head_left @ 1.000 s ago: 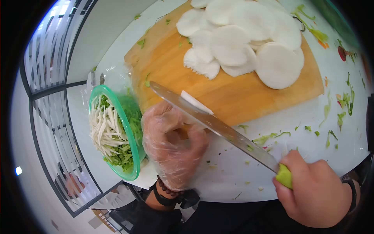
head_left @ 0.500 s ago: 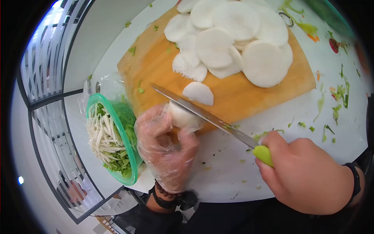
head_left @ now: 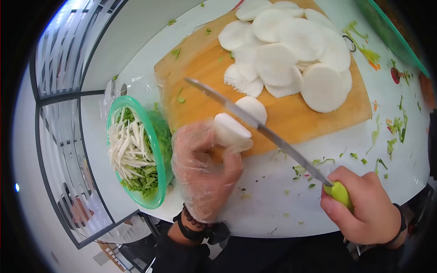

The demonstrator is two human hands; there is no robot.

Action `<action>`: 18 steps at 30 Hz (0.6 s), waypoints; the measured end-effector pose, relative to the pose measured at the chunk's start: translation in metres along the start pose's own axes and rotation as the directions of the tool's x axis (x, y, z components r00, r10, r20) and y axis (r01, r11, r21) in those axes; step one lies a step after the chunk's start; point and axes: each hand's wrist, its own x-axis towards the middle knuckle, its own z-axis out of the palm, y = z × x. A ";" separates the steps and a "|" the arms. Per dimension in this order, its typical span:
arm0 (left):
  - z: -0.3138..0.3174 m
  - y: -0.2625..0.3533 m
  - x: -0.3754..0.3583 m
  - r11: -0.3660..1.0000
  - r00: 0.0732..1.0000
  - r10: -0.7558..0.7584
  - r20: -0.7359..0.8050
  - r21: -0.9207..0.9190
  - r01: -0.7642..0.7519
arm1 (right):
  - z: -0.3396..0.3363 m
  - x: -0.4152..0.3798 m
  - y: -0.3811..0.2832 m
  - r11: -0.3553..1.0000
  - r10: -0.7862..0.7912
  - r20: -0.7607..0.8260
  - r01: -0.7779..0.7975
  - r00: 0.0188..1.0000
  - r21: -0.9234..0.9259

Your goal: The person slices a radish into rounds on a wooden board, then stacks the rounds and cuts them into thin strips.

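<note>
My left hand (head_left: 207, 166), in a clear plastic glove, is closed around a piece of white radish (head_left: 231, 129) at the near edge of the wooden cutting board (head_left: 191, 102). In my right hand (head_left: 364, 204), which is bare, is the lime-green handle of a long kitchen knife (head_left: 287, 148). The blade slants up and left, passing above the board just beyond the held piece. One small radish slice (head_left: 252, 109) lies partly behind the blade. Farther back, a pile of round white radish slices (head_left: 291, 48) overlaps across the board.
A green bowl (head_left: 160, 182) of chopped greens and white strips tilts beside my left hand, near crumpled clear plastic (head_left: 139, 88). Another green-rimmed container (head_left: 396, 34) stands at the upper right. Green scraps (head_left: 398, 120) litter the white table (head_left: 268, 214).
The knife has lifted away from the radish piece, and my right hand has moved right and slightly down. The small slice now sits right beside the piece. The whole view has shifted somewhat.
</note>
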 end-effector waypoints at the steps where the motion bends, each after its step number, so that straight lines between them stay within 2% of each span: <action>1: 0.001 0.000 -0.001 0.999 1.000 -0.028 -0.007 -0.040 0.028 | -0.001 0.002 0.001 1.000 -0.002 -0.003 0.002 1.000 0.016; 2: -0.002 -0.003 0.000 0.998 0.999 0.036 0.012 0.059 -0.037 | -0.002 0.005 0.003 0.999 -0.011 -0.013 0.012 1.000 0.031; 4: 0.001 -0.003 -0.001 0.997 0.999 -0.037 -0.002 -0.061 0.037 | -0.003 0.010 0.007 0.998 -0.030 -0.033 0.032 0.999 0.059; 7: 0.004 0.000 0.000 0.959 0.994 -0.108 -0.012 -0.264 0.101 | -0.010 0.011 0.007 0.947 0.122 -0.021 -0.110 0.992 0.303; 9: 0.007 0.003 0.000 0.883 0.986 -0.168 -0.012 -0.447 0.145 | -0.013 0.008 0.013 0.927 0.141 -0.037 -0.118 0.989 0.357; 10: 0.004 0.002 0.000 0.919 0.992 -0.125 0.014 -0.375 0.121 | -0.013 0.007 0.015 0.916 0.151 -0.043 -0.123 0.988 0.382; 13: -0.003 0.007 0.000 0.905 0.965 -0.253 0.075 -0.335 0.263 | -0.010 0.009 0.017 0.888 0.178 -0.081 -0.125 0.981 0.444; 16: -0.011 0.017 0.004 0.881 0.931 -0.359 0.071 -0.303 0.363 | -0.008 0.007 0.017 0.896 0.172 -0.076 -0.124 0.982 0.426; 18: -0.015 0.022 0.008 0.879 0.925 -0.367 0.096 -0.290 0.379 | -0.005 0.006 0.017 0.903 0.157 -0.062 -0.118 0.986 0.414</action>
